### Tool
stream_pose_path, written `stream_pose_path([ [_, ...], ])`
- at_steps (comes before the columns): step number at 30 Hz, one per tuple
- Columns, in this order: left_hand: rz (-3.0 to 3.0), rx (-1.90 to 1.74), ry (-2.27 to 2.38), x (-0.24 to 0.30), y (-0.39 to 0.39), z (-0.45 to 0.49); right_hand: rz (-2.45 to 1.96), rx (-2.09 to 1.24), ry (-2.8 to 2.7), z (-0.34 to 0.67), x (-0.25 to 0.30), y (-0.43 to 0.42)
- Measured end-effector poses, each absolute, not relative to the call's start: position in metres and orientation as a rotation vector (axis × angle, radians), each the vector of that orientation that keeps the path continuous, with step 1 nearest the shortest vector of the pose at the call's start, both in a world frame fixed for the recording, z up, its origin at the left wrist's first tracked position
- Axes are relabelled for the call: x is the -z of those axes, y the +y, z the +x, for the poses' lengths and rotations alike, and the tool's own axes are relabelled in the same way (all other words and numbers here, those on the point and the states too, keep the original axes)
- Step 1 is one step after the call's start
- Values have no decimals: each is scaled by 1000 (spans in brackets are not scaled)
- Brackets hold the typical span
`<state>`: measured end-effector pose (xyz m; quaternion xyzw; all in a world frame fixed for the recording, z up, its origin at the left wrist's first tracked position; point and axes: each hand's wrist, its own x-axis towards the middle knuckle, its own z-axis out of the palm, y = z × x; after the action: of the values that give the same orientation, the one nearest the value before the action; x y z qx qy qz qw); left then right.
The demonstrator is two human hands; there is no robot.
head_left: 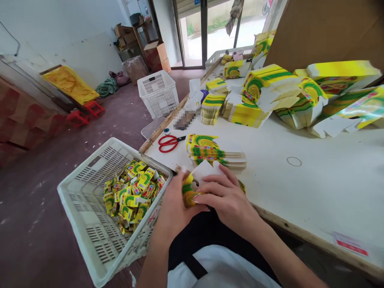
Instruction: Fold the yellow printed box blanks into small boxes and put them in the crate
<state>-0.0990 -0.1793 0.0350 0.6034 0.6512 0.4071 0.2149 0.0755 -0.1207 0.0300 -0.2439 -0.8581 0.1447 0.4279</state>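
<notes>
Both of my hands hold one small yellow-and-green carton (190, 191) at the near edge of the white table (315, 176). My left hand (173, 208) grips it from the left side. My right hand (225, 198) lies over it with fingers curled, pressing its white flap. Just beyond them sits a stack of flat unfolded cartons (214, 154). A white plastic basket (90, 224) to my left contains several folded cartons (132, 194).
Red scissors (169, 143) lie on the table's left part. Larger piles of flat and folded cartons (279, 96) crowd the far right. A second white basket (158, 93) and red stools (85, 113) stand on the floor.
</notes>
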Motion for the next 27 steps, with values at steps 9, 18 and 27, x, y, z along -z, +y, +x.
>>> stream_pose_path([
  [9, 1816, -1074, 1854, -7, -182, -75, -819, -1776, -1096, 55, 1, -128],
  [18, 2122, -1042, 1740, -5, -185, -78, -486, -2257, -1036, 61, 1, -128],
  [27, 2072, -1031, 1678, -1, -185, -75, -745, -1935, -1353, 64, 5, -131],
])
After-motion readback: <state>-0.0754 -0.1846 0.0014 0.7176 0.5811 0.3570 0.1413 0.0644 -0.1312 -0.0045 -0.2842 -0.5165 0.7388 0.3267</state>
